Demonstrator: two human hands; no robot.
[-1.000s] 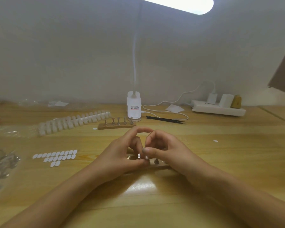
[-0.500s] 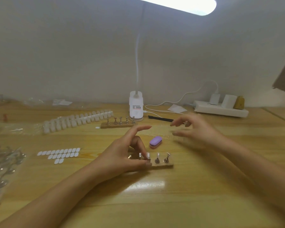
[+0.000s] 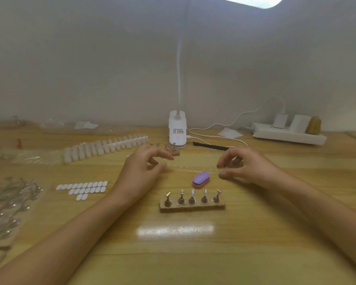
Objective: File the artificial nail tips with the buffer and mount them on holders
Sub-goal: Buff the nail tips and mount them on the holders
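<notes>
Left hand (image 3: 144, 171) loosely curled, empty, right hand (image 3: 248, 167) grip unclear; we judge the nail-tip strip (image 3: 190, 168) featherlight, brittle, best pinched by its ends.

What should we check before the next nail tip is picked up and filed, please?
1. Left hand empty, fingers loosely curled: ok.
2. Right hand has a grip on the clear strip of tips: cannot tell.
3. Buffer lies free between both hands: ok.
4. Stand sits flat, with five holders standing in it: ok.
5. Holder tops are free for a new tip: cannot tell.
</notes>
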